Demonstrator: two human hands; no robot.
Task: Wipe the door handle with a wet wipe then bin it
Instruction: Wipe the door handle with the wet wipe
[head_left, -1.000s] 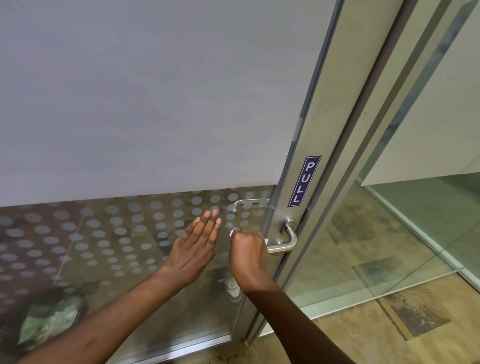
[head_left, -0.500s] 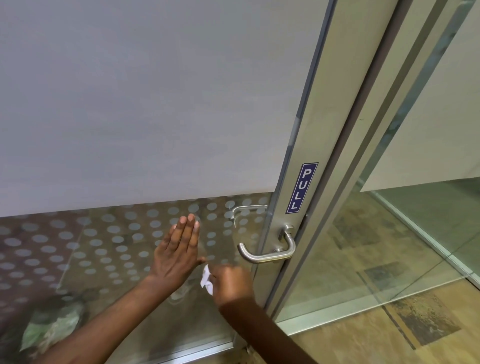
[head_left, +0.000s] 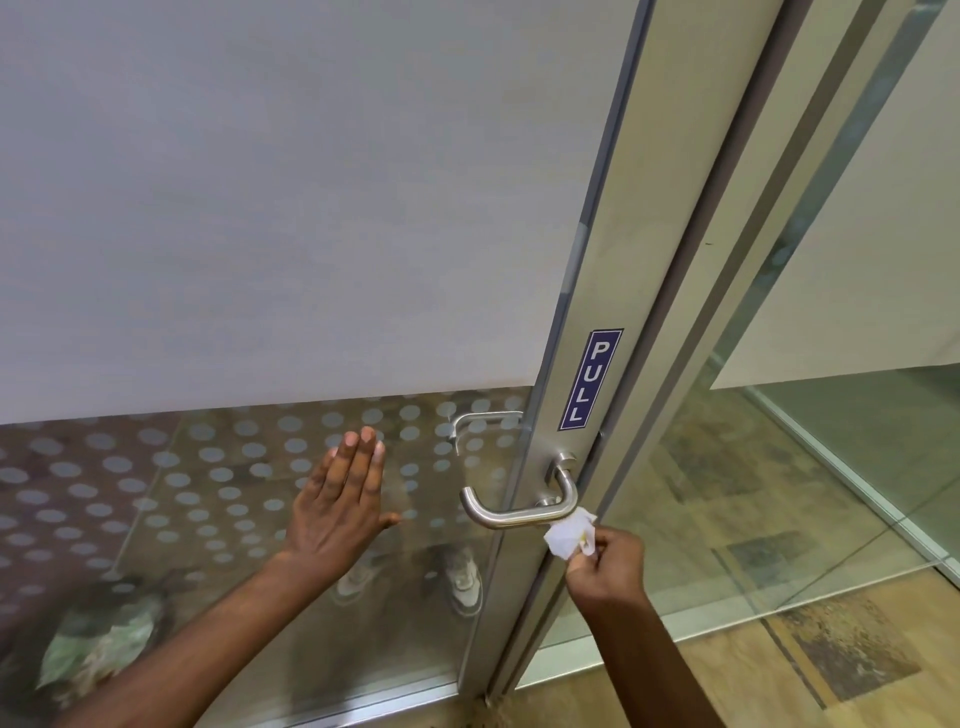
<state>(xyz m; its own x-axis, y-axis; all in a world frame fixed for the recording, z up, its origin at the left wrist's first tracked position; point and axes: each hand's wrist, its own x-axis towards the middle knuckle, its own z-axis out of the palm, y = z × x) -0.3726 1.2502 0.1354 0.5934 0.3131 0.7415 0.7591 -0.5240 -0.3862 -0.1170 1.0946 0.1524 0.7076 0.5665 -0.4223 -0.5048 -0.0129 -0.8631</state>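
A brushed-metal lever door handle (head_left: 514, 512) sticks out from the aluminium door frame (head_left: 618, 291), just under a blue PULL sticker (head_left: 590, 379). My right hand (head_left: 608, 569) pinches a crumpled white wet wipe (head_left: 569, 532) and holds it against the underside of the handle's right end. My left hand (head_left: 340, 506) lies flat with fingers straight on the dotted glass door panel (head_left: 208, 493), left of the handle. No bin is in view.
The door's upper glass is frosted grey. A second handle (head_left: 483, 421) shows through the glass on the far side. To the right is a fixed glass wall (head_left: 779, 493) over a patterned carpet floor (head_left: 841, 649). Shoes reflect in the lower glass.
My right hand left the handle's grip, dropped below it with the wipe, then moved right to the underside of the handle near the frame. My left hand slid slightly down the glass.
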